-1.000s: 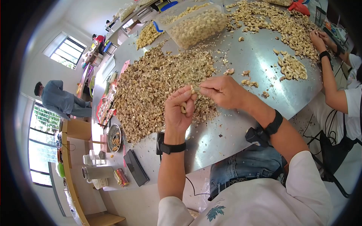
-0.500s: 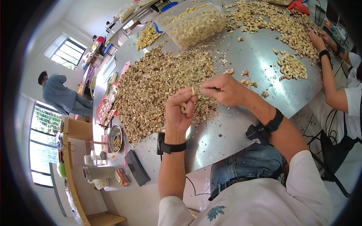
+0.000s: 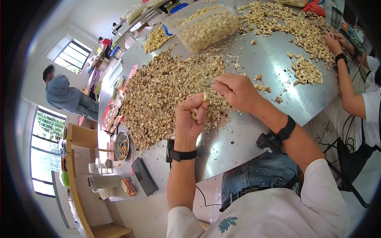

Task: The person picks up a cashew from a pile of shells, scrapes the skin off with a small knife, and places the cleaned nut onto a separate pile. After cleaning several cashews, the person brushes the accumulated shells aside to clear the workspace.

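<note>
While the head camera is looking down over the steel counter (image 3: 246, 135), the left hand (image 3: 189, 119) is gripping a cashew kernel (image 3: 205, 96) at its fingertips. The kernel is poking out of the top of the fist with its long axis pointing toward the far side, and a second kernel (image 3: 193, 114) is sitting tucked in the curled fingers just nearer. The right hand (image 3: 237, 92) is hanging just right of the kernel and slightly farther off. Its fingers are drawn shut into a pinch aiming left at the kernel, though whether they are gripping anything cannot be told. Both hands are hovering over the near right edge of a heap of shell scraps (image 3: 166, 87). Well apart at the far right, a co-worker's hand (image 3: 332, 39) is sorting pale kernels.
</note>
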A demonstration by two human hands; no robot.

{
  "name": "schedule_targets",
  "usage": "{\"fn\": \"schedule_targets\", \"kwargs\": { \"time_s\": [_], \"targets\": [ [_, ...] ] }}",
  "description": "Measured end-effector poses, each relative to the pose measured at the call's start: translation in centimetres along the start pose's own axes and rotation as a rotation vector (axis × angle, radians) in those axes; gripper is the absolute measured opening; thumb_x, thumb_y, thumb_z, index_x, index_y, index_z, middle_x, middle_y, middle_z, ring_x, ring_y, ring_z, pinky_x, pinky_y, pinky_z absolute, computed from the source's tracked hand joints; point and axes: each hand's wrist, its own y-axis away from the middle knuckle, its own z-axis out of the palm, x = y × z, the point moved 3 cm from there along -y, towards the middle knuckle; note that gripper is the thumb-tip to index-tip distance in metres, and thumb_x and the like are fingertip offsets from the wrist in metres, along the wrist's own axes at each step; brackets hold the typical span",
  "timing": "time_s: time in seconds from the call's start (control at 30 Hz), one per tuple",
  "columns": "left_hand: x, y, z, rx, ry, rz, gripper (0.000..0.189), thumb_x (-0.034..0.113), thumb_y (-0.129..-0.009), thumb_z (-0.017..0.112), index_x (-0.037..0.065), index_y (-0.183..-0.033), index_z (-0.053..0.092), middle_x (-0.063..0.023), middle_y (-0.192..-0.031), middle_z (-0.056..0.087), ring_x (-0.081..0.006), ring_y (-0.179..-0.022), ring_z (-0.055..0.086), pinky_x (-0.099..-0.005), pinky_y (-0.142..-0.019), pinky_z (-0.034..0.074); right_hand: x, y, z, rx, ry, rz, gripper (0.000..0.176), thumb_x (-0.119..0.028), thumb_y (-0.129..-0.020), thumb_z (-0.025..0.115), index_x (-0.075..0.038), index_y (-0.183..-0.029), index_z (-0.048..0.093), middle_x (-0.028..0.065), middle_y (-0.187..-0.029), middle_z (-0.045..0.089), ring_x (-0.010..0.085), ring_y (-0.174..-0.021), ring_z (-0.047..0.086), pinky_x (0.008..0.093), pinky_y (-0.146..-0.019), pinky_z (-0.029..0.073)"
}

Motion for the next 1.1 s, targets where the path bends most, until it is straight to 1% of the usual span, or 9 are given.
{"fn": "schedule_targets", "kwargs": {
  "time_s": [0.2,0.3,0.4,0.53,0.63,0.77,0.87,1.0,1.1],
  "targets": [
    [-0.9,-0.3,0.3,-0.065,-0.182,0.048,0.014,0.005,-0.082,0.054,-0.004,-0.091,0.059,-0.0116,-0.069,0.06,-0.0094,-0.039,0.043,-0.0199,-0.032,0.028,0.2,0.1,0.8,-0.24,-0.386,0.338,0.016,-0.014,-0.083,0.065,-0.002,-0.077,0.057,-0.0036,-0.061,0.052,0.003,-0.054,0.045,0.021,-0.048,0.035],
    [-1.1,-0.2,0.3,-0.054,-0.259,0.086,0.014,0.006,-0.084,0.055,-0.004,-0.092,0.061,-0.0115,-0.071,0.062,-0.0086,-0.04,0.043,-0.0201,-0.033,0.028,-0.3,0.2,0.7,-0.202,-0.535,0.561,0.025,-0.016,-0.08,0.064,0.0,-0.066,0.051,0.0022,-0.052,0.046,0.0069,-0.051,0.042,0.0291,-0.046,0.036],
    [-1.1,0.2,1.1,-0.018,-0.388,0.158,0.017,0.008,-0.085,0.059,-0.005,-0.095,0.064,-0.0109,-0.074,0.064,-0.0069,-0.042,0.044,-0.0194,-0.037,0.029,0.5,0.4,0.5,-0.163,-0.531,0.68,0.026,-0.016,-0.078,0.064,0.001,-0.062,0.05,0.003,-0.052,0.047,0.0078,-0.051,0.044,0.0303,-0.045,0.036],
    [-1.5,0.4,1.2,-0.015,-0.624,0.237,0.02,0.007,-0.08,0.067,-0.003,-0.097,0.066,-0.0008,-0.071,0.061,-0.0056,-0.048,0.049,-0.0197,-0.042,0.034,2.3,1.0,1.1,-0.106,-0.314,0.571,0.027,-0.018,-0.075,0.064,0.002,-0.062,0.051,0.0044,-0.052,0.05,0.0099,-0.05,0.046,0.0307,-0.046,0.038],
    [-1.5,0.4,1.6,0.063,-1.041,0.496,0.019,0.01,-0.077,0.068,-0.001,-0.093,0.068,-0.0005,-0.071,0.062,-0.0054,-0.053,0.051,-0.0211,-0.046,0.039,2.3,1.1,1.4,-0.127,-0.294,0.574,0.028,-0.02,-0.074,0.064,0.002,-0.062,0.051,0.0057,-0.053,0.052,0.0108,-0.049,0.046,0.0312,-0.046,0.038],
    [-1.9,0.2,1.4,0.101,-1.187,0.695,0.018,0.013,-0.075,0.07,0.002,-0.09,0.069,-0.0001,-0.064,0.06,-0.0048,-0.054,0.051,-0.0216,-0.048,0.04,0.4,0.0,0.8,-0.178,-0.322,0.567,0.03,-0.023,-0.079,0.063,0.002,-0.066,0.053,0.0065,-0.055,0.053,0.0108,-0.052,0.047,0.032,-0.048,0.038],
    [-1.0,0.8,1.6,0.125,-0.825,0.325,0.016,0.009,-0.081,0.064,-0.002,-0.092,0.068,-0.0009,-0.062,0.06,-0.0044,-0.052,0.049,-0.0211,-0.045,0.037,1.5,0.2,1.1,-0.147,-0.35,0.536,0.03,-0.026,-0.083,0.061,0.001,-0.073,0.055,0.0081,-0.06,0.054,0.013,-0.057,0.051,0.0327,-0.052,0.04],
    [-0.3,0.4,1.2,0.049,-0.481,0.287,0.019,0.009,-0.086,0.062,-0.003,-0.1,0.065,-0.0042,-0.07,0.062,-0.0038,-0.045,0.044,-0.0174,-0.038,0.03,-0.1,-0.2,-0.3,-0.083,-0.299,0.383,0.023,-0.023,-0.087,0.056,-0.001,-0.08,0.056,0.0124,-0.067,0.055,0.0233,-0.062,0.054,0.0362,-0.059,0.042],
    [-0.1,0.2,0.5,0.008,-0.417,0.312,0.022,0.008,-0.087,0.061,-0.003,-0.106,0.063,-0.0064,-0.076,0.063,-0.0041,-0.046,0.044,-0.0169,-0.039,0.03,-0.7,-0.4,-0.2,-0.056,-0.156,0.097,0.019,-0.019,-0.087,0.053,-0.002,-0.079,0.056,0.0156,-0.068,0.055,0.0333,-0.063,0.053,0.0404,-0.06,0.042]
  ]
}}
